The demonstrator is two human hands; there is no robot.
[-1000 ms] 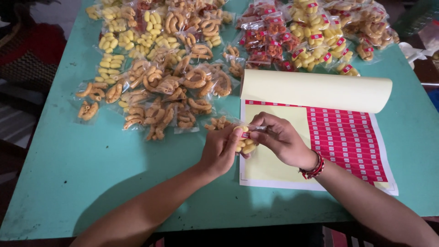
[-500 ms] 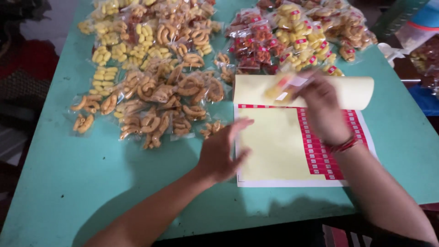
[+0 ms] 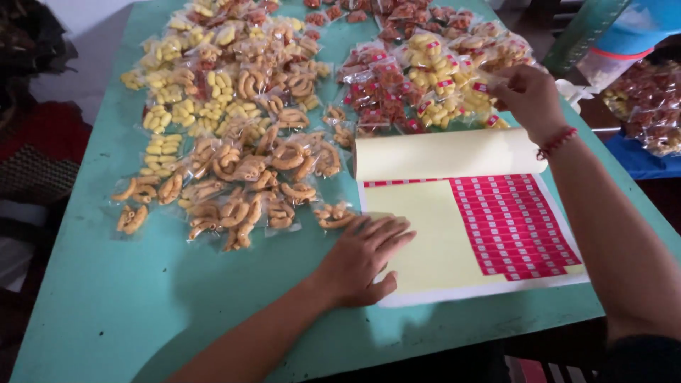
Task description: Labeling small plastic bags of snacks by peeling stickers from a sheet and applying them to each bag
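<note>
**Sticker run on the snack packets, mid-drop**

Fingers [image 3: 496, 84] of the right hand [image 3: 528, 96] are pinched shut on a small clear snack packet [image 3: 481, 86] with a red sticker on it, up at about 1 o'clock over the pile of stickered packets [image 3: 425, 85]. The left hand [image 3: 363, 259] lies flat, fingers spread and holding nothing, at 6 o'clock on the bare yellow part of the sticker sheet [image 3: 425, 241], pinning it to the teal table [image 3: 85, 305]. Rows of red stickers [image 3: 511, 223] fill the right side of the sheet, top flap curled back.

Looks to me like the labelled packet is being set with the finished ones. The unstickered packets [image 3: 241, 170] sit at 10 to 11 o'clock, one [image 3: 333, 215] just beside the left fingertips. Next move, I'd guess, needs a fresh sticker peeled cleanly from a row's edge while that flat hand keeps the sheet from lifting.
</note>
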